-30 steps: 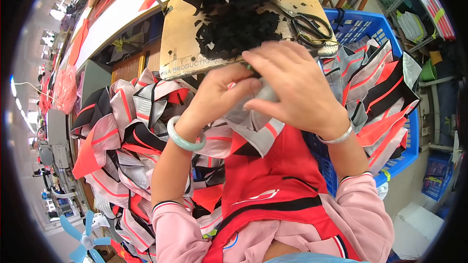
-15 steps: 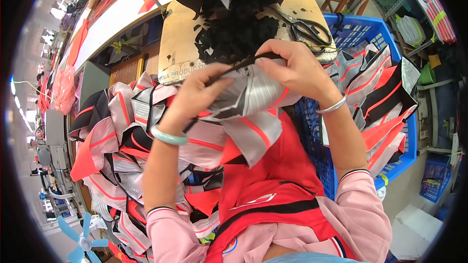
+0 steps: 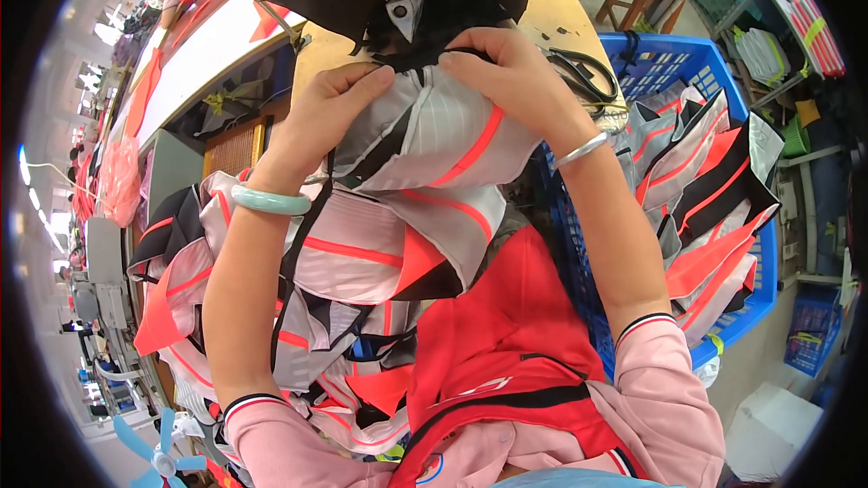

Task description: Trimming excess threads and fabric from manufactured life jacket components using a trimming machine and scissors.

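Note:
My left hand (image 3: 336,111) is closed on the dark top edge of a grey fabric piece (image 3: 440,131) with a coral stripe and black trim. My right hand (image 3: 511,81) pinches the same edge a short way to the right, thumb on top. Between the hands the piece hangs down toward me over more striped fabric (image 3: 348,248). Just beyond the fingers is the pointed metal tip (image 3: 403,14) of a machine, under a dark cover (image 3: 316,4). A narrow black strip (image 3: 291,262) hangs below my left hand. The fingertips are partly hidden behind the fabric edge.
Black-handled scissors (image 3: 586,77) lie on the worn wooden work top (image 3: 562,14) at the right. A blue plastic basket (image 3: 674,59) beside my right arm holds several striped pieces (image 3: 701,190). More fabric (image 3: 185,267) is heaped at the left. A small blue fan (image 3: 163,463) stands lower left.
Both hands have moved away from me, toward the machine tip, carrying the fabric edge. My left hand has also shifted left. The piece now hangs more spread out, showing more of its striped face.

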Demonstrator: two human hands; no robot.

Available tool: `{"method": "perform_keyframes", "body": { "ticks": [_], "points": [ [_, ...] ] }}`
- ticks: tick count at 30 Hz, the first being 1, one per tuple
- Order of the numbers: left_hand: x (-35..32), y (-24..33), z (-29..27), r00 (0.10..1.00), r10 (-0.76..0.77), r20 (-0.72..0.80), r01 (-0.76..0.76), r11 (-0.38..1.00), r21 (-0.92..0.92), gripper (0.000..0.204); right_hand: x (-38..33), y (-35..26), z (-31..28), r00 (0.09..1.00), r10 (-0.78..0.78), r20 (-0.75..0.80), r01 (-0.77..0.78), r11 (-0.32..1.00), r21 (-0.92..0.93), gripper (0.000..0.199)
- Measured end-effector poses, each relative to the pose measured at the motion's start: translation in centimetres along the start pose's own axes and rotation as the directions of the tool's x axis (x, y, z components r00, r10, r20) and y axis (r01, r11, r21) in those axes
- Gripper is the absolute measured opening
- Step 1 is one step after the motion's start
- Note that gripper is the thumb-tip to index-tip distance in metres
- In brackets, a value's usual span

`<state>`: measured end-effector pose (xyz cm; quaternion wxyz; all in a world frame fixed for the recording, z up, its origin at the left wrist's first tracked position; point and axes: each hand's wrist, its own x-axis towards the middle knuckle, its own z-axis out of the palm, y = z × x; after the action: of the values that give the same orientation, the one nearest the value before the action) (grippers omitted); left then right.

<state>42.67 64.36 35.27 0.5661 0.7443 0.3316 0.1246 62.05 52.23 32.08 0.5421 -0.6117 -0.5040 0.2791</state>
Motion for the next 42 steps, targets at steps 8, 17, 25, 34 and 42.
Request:
{"method": "perform_keyframes", "body": {
  "ticks": [8, 17, 25, 34, 42],
  "points": [
    [0.5, 1.6, -0.1, 0.998, -0.018, -0.053, 0.012, 0.994, -0.107, 0.034, 1.4, -0.5, -0.3, 1.000, 0.015, -0.014, -0.014, 0.995, 0.096, 0.034],
    [0.9, 1.6, -1.1, 0.995, -0.023, -0.095, 0.018, 0.999, -0.049, 0.034, 1.3, -0.6, -1.1, 0.998, 0.035, -0.056, -0.024, 0.983, 0.184, 0.028],
    [-4.5, 0.4, 0.7, 0.992, 0.003, 0.129, -0.023, 0.988, 0.151, 0.022, -4.0, -0.5, -3.5, 0.848, -0.019, 0.530, -0.061, 0.989, 0.132, 0.050],
    [-10.7, -5.5, 7.4, 0.944, 0.301, -0.137, -0.250, 0.921, 0.300, 0.035, -8.3, 0.4, 0.3, 0.952, 0.114, 0.284, -0.058, 0.979, -0.197, 0.034],
    [-13.4, -9.1, 6.8, 0.938, 0.215, -0.272, -0.123, 0.940, 0.320, 0.021, -10.2, 0.0, -2.2, 0.847, 0.221, 0.484, -0.274, 0.961, 0.041, 0.027]
  ]
}}
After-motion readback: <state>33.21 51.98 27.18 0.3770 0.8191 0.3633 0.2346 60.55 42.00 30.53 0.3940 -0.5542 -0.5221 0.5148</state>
